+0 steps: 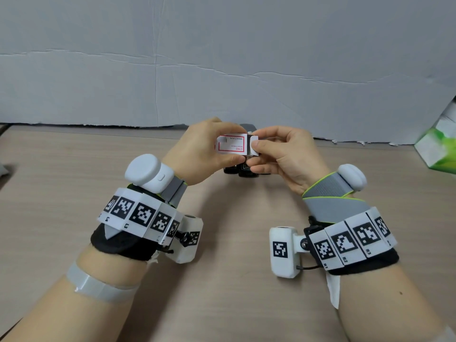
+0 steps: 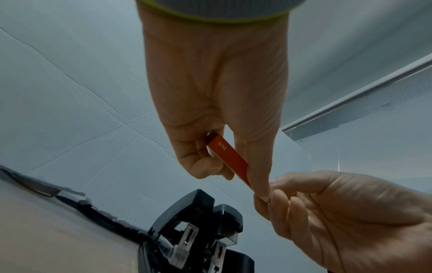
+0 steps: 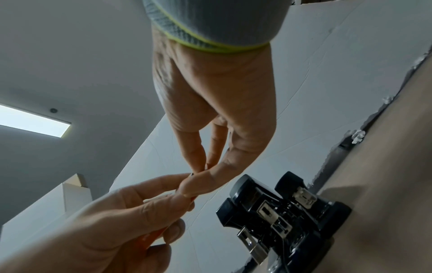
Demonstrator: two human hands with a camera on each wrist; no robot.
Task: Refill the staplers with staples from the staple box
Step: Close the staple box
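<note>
In the head view my left hand (image 1: 218,145) grips a small white staple box (image 1: 230,144) with a red frame, held above the table. My right hand (image 1: 256,147) pinches the box's right end, where a white flap (image 1: 254,140) stands out. In the left wrist view the box's red side (image 2: 230,157) shows between my left fingers, and the right hand (image 2: 268,194) meets it at its tip. Several black staplers (image 1: 243,170) stand close together on the table under my hands. Their tops are flipped open (image 3: 280,212), with metal magazines showing (image 2: 187,238).
The wooden table (image 1: 222,292) ends at a creased grey-white backdrop board (image 1: 222,70) just behind the staplers. A green and white carton (image 1: 439,149) stands at the right edge. A dark object (image 1: 3,169) lies at the far left edge.
</note>
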